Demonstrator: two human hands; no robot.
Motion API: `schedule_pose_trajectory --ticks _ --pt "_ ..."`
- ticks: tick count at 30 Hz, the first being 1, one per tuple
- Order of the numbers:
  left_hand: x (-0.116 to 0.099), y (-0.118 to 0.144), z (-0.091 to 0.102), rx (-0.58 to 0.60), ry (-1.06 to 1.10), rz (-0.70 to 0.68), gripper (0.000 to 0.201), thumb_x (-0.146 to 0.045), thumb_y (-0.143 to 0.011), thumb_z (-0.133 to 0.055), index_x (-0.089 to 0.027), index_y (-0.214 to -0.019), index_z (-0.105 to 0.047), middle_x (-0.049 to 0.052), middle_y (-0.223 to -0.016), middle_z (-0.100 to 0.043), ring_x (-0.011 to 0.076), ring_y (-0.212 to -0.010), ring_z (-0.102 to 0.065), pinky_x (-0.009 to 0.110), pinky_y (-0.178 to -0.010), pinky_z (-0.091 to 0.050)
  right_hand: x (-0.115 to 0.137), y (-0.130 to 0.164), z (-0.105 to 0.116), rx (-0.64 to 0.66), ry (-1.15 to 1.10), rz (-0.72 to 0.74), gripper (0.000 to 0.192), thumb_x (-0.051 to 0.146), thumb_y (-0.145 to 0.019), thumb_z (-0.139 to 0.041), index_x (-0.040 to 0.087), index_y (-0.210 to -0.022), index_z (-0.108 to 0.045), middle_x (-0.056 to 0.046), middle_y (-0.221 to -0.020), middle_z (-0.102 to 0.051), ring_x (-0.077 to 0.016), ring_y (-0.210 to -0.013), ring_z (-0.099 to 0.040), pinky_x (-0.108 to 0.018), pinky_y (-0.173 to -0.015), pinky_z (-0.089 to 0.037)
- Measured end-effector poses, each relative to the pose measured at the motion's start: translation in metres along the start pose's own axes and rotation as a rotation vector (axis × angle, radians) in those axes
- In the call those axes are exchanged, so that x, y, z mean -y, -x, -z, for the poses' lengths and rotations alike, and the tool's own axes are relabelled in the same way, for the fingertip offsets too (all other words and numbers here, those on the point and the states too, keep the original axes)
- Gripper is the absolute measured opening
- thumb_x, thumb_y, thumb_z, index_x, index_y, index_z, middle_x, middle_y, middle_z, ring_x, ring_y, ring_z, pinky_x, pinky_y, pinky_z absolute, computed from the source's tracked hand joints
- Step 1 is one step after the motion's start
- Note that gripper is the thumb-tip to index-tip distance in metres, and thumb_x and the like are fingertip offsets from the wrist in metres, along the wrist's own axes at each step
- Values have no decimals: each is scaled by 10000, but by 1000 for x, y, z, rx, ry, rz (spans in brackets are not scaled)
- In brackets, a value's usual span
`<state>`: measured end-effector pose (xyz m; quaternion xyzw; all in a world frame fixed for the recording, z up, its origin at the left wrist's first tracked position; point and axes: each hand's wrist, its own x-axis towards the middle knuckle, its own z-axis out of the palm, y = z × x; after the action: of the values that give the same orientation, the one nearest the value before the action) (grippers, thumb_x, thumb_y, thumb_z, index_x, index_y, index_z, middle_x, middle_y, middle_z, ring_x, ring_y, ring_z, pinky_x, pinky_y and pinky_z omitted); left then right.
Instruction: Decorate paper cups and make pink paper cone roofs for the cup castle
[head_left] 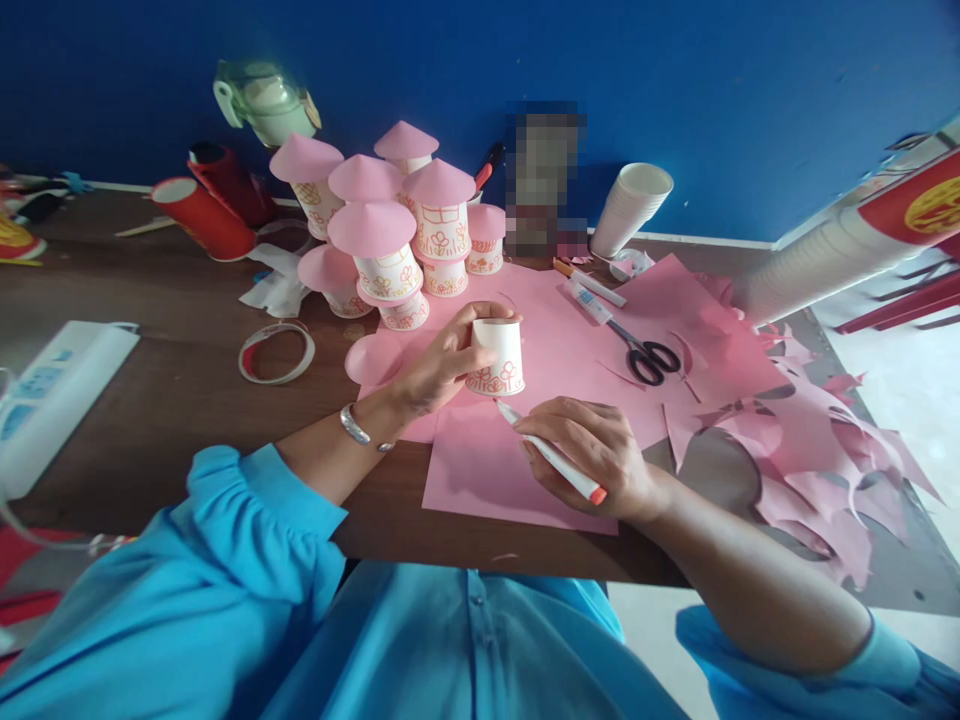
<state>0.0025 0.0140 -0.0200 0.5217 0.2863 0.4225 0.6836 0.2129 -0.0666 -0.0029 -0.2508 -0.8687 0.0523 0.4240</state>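
With the left hand wrapped around the inverted paper cup above the pink paper and the right hand pinching the felt-tip marker, light strokes should suit its curve.

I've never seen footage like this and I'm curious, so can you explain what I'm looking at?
There's no machine here, just a person working bare-handed. The single picture comes from a camera worn on their head, looking forward and down. The left hand holds a white cup, wider end down; the right hand holds a marker, its tip near the cup's edge. On the table lie pink paper, scissors and a tape roll. Farther back stand decorated cups with pink cone tops.
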Motion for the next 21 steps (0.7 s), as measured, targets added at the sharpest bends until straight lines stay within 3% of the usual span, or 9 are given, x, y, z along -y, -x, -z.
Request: schedule_pose_trajectory --ticks 7,16,21 --pt "3 -4 -1 -93 -21 103 585 -339 -710 -921 -233 -1160 -562 33 -1104 -603 154 -893 -560 280 -741 -494 0 1 0 6 -15 -4 274 77 -929 -626 195 -1177 -635 -48 -887 -757 -183 -780 -768 -301 -664 -652" --pt "2 -5 3 -31 68 3 493 -318 -806 -821 -229 -1232 -589 109 -1347 -654 240 -1125 -599 308 -801 -513 -1 0 7 -29 -3 -14 352 77 -910 -635 200 -1240 -629 -56 -905 -766 -204 -801 -775 -324 -701 -663" --pt "1 -4 4 -6 60 9 527 -297 -785 -807 -218 -1255 -580 118 -1364 -660 223 -1043 -613 305 -773 -512 -1 -1 8 -36 73 -59 318 60 -918 -635 196 -1206 -629 -61 -901 -754 -196 -786 -760 -309 -694 -649"
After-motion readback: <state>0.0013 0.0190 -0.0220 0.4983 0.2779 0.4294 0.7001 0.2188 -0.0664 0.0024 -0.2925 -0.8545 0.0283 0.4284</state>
